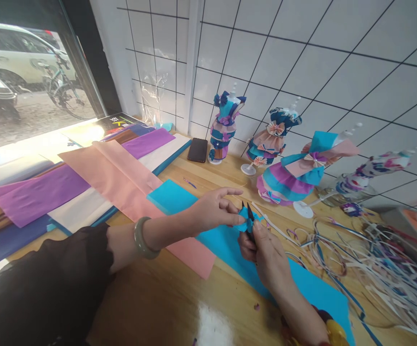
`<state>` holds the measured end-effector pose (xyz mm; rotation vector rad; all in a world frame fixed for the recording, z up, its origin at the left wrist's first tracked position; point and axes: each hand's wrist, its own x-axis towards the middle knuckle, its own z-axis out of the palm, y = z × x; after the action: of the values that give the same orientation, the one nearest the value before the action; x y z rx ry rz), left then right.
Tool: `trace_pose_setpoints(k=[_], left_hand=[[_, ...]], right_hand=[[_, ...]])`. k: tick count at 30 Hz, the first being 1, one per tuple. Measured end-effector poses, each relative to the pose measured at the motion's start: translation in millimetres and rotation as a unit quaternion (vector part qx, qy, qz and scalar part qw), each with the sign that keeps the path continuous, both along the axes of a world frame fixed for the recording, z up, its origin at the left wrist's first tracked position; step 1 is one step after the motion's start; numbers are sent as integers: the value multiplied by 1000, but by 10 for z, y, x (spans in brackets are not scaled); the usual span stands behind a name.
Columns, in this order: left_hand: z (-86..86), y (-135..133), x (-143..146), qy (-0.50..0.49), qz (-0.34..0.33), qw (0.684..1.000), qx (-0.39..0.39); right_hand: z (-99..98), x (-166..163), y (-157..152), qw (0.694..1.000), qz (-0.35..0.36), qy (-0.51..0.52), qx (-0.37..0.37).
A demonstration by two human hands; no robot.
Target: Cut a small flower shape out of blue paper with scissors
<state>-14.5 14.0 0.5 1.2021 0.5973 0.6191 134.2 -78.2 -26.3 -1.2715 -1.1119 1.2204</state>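
My left hand (pixel 214 209) pinches a small folded piece of blue paper (pixel 245 222) with thumb and fingers, while the index finger points out. My right hand (pixel 266 250) is closed round small black scissors (pixel 249 215), whose blades stick up against the blue piece. Both hands hover over a large blue paper sheet (pixel 230 245) lying on the wooden table (pixel 158 298). A green bangle sits on my left wrist.
Pink (pixel 122 178), purple (pixel 39 197) and white crepe sheets lie to the left. Several paper-dressed mannequin figures (pixel 291 173) stand along the tiled wall, beside a black phone (pixel 197 150). A tangle of paper strips (pixel 374 259) covers the right. A window is at far left.
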Motion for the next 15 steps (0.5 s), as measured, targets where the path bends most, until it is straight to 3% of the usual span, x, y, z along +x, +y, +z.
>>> trace_pose_setpoints(k=[15], left_hand=[[-1,-34,24,-17,8,1000,-23]], right_hand=[[9,-35,-3,1000,-16,14,8]])
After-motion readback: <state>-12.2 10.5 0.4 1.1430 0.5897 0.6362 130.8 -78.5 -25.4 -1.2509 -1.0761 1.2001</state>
